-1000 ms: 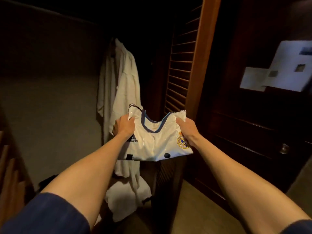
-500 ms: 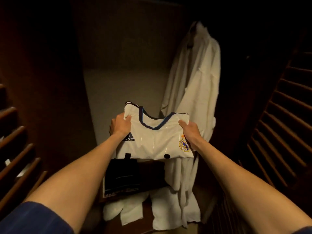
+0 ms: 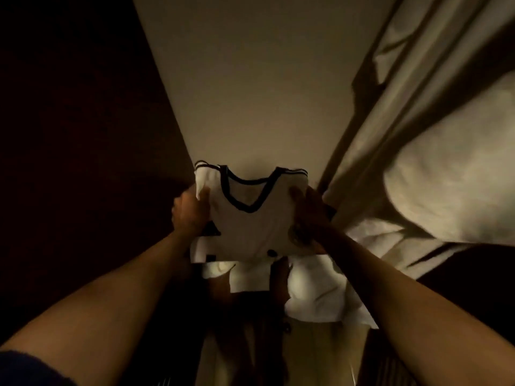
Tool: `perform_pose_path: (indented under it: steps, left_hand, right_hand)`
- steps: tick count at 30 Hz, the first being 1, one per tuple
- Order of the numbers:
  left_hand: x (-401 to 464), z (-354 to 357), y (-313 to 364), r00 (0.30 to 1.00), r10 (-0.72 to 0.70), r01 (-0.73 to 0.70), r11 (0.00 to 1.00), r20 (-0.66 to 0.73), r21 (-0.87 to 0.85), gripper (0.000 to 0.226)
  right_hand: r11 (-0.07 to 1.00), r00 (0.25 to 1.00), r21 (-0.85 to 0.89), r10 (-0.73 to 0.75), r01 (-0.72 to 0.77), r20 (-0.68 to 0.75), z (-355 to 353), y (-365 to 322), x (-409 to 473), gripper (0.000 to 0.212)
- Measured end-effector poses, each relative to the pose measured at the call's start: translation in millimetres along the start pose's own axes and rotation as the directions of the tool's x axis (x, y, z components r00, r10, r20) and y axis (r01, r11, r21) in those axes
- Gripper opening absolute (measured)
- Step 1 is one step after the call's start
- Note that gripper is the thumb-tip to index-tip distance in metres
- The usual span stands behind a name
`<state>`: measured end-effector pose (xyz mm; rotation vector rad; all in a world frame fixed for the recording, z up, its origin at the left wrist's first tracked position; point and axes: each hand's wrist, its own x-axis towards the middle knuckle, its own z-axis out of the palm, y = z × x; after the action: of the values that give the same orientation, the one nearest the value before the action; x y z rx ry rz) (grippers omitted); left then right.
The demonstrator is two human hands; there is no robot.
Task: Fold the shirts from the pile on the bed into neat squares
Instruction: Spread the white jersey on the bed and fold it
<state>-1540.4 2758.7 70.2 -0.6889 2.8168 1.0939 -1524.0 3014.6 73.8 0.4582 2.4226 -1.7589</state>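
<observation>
The folded white shirt [image 3: 250,218] hangs in the air between 2 hands, collar upward and its long axis running side to side. The left hand [image 3: 189,211] pinches its left edge, the right hand [image 3: 308,215] its right edge, both level, fingers clenched on cloth. A white robe [image 3: 418,140] hangs just to the right.

White shirt [image 3: 250,227] with dark collar trim and shoulder stripes; cream robe [image 3: 434,151]; navy sleeve [image 3: 30,369].
</observation>
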Motion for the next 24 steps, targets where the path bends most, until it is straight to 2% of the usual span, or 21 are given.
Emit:
perform_pose_path:
  steps: [3, 4, 7, 10, 14, 18, 20, 22, 24]
  left_hand:
    - [30.8, 52.3, -48.2, 0.999, -0.026, 0.026, 0.999, 0.026, 0.024, 0.054]
    - [40.0, 66.5, -61.1, 0.999, -0.023, 0.023, 0.999, 0.025, 0.024, 0.053]
    - [78.8, 102.8, -89.6, 0.999, -0.036, 0.037, 0.999, 0.018, -0.004, 0.049]
    - [121.8, 123.8, -99.5, 0.999, -0.042, 0.043, 0.998, 0.026, -0.055, 0.04]
    - [180.3, 134.7, -102.9, 1.0, -0.009, 0.007, 0.99, -0.011, -0.144, 0.04]
    - [236.9, 146.3, -93.9, 0.998, -0.026, 0.009, 0.958, -0.056, -0.287, 0.027]
    - [254.4, 156.3, -103.6, 0.996, -0.091, 0.081, 0.953, -0.02, -0.291, 0.041]
    - [254.2, 170.7, -123.9, 0.964, -0.264, 0.263, 0.917, 0.038, -0.299, 0.06]
    - [238.8, 187.0, -145.7, 0.938, -0.327, 0.343, 0.85, 0.11, -0.4, 0.059]
  right_hand:
    - [0.984, 0.984, -0.017, 0.178, -0.178, 0.019, 33.5, 66.3, 41.3, 0.077]
    - [0.981, 0.98, -0.021, 0.194, -0.193, 0.036, 42.6, 80.0, 52.4, 0.072]
    - [0.986, 0.986, -0.023, 0.165, -0.165, 0.007, 65.7, 112.5, 85.8, 0.037]
    - [0.976, 0.989, 0.159, 0.146, -0.146, 0.008, 92.4, 127.4, 121.0, 0.035]
    - [0.971, 0.988, 0.186, 0.151, -0.15, 0.006, 116.2, 130.8, 180.8, 0.027]
    - [0.948, 0.988, 0.292, 0.145, -0.126, -0.046, 138.5, 135.6, 236.7, 0.036]
    - [0.936, 0.974, 0.274, 0.226, -0.22, 0.012, 150.2, 149.8, 256.1, 0.046]
    - [0.895, 0.927, 0.242, 0.36, -0.376, 0.109, 157.9, 170.2, 265.0, 0.064]
    - [0.831, 0.879, 0.29, 0.44, -0.475, 0.183, 162.0, 189.4, 264.1, 0.079]
